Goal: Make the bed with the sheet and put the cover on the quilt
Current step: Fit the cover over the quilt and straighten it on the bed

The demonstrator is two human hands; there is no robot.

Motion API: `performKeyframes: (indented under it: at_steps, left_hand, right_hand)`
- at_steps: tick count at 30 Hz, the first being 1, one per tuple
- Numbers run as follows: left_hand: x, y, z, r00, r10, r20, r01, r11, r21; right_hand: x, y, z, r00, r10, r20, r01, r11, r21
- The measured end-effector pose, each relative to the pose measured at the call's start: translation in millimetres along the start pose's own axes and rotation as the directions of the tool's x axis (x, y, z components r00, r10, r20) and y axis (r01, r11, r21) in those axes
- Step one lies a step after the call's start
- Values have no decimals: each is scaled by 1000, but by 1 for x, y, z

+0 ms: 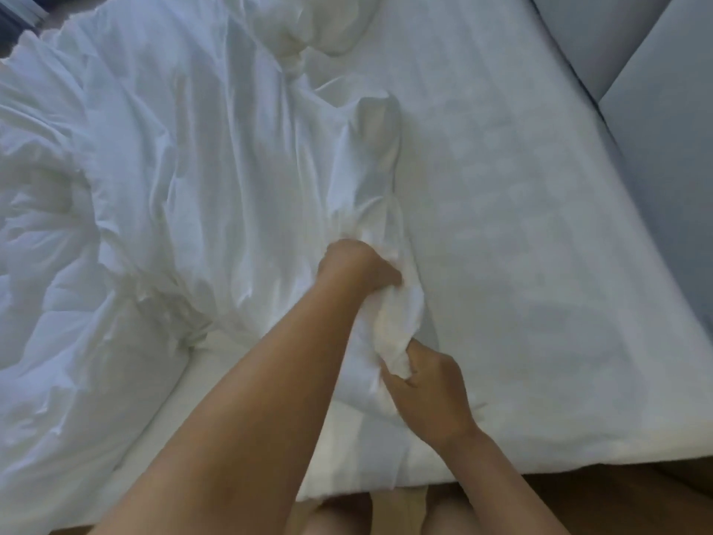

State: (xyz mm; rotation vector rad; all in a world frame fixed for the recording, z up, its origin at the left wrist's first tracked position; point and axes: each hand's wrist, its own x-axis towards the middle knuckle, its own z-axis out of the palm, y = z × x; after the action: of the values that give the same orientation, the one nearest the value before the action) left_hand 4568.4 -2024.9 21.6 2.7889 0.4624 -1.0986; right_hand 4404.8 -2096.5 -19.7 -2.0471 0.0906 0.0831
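A white quilt [127, 179] lies crumpled over the left half of the bed, partly wrapped in its thin white cover [247, 156]. A bunched strip of it runs down the middle toward me. My left hand [357, 266] grips this strip from above, arm stretched across it. My right hand [428, 391] clutches the near end of the same bunch close to the bed's front edge. The bed's right half shows the flat, faintly striped white sheet [521, 210].
A grey padded headboard [656, 63] runs along the right side. A lumpy white bundle [308, 25] lies at the top centre. Brown wooden floor [617, 503] shows along the bottom edge, below the mattress.
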Motion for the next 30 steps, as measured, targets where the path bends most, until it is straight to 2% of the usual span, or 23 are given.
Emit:
performKeyframes:
  at_steps: [1,3,5,7,8,9,11,12,13,14,15,16,17,18,19,20,22,23,25,28,30]
  left_hand:
    - [6,-2,7,1000,2,-4,-1,999,54]
    - [16,-10,14,999,9,-34,-10,1000,-11]
    - [13,-15,5,994,33,-101,-63,948,-311]
    - [-10,-1,-19,963,93,-252,-238,731,-639]
    - [-27,14,-35,933,137,-332,-342,616,-709]
    - [-45,31,-45,894,197,-402,-442,526,-727]
    - [-84,59,-46,815,360,-454,-579,471,-666]
    - [-94,65,-34,782,459,-422,-620,507,-598]
    - [-100,64,-14,764,553,-333,-640,580,-504]
    - [-100,57,9,769,610,-189,-628,668,-398]
    - [-96,45,33,790,612,-26,-589,748,-305]
    - [-93,30,55,822,557,119,-525,822,-223]
    - [-89,16,73,852,483,203,-459,875,-154]
    - [-86,3,86,867,431,250,-421,902,-96]
    - [-83,-7,94,876,402,267,-405,913,-46]
    - [-83,-13,98,882,382,274,-394,919,-13]
    - [-80,-16,98,895,347,280,-366,931,17]
    - [-80,-14,97,896,333,293,-352,936,13]
    - [-78,-10,91,878,338,340,-368,929,26]
    - [-72,-6,70,853,282,440,-361,927,105]
    - [-64,-1,47,866,261,426,-296,955,17]
  right_hand:
    - [-1,1,2,1000,-18,25,18,1000,-26]
    - [2,6,2,1000,-11,3,11,999,-40]
    - [8,7,-7,993,95,-75,-91,994,52]
    - [16,-8,-39,977,161,-142,-127,967,223]
    - [18,-17,-60,967,172,-190,-104,941,323]
    - [15,-24,-82,952,175,-252,-61,913,402]
    - [0,-27,-115,903,224,-367,-25,879,476]
    - [-11,-18,-123,876,292,-385,-73,868,491]
    - [-21,-7,-125,853,385,-353,-174,847,502]
    - [-34,11,-121,835,489,-252,-322,806,497]
    - [-46,30,-114,827,558,-67,-477,759,443]
    - [-58,45,-105,787,586,195,-615,718,326]
    - [-67,56,-96,688,569,450,-702,679,214]
    - [-68,65,-87,605,534,590,-739,652,169]
    - [-61,68,-82,599,504,622,-752,622,220]
    - [-48,67,-79,628,510,588,-760,565,322]
    - [-8,62,-70,687,577,441,-720,461,519]
    - [18,57,-64,692,595,409,-709,456,538]
    - [68,38,-56,704,560,436,-708,509,490]
    - [115,20,-46,651,579,490,-758,528,383]
    - [126,14,-45,631,594,500,-773,536,339]
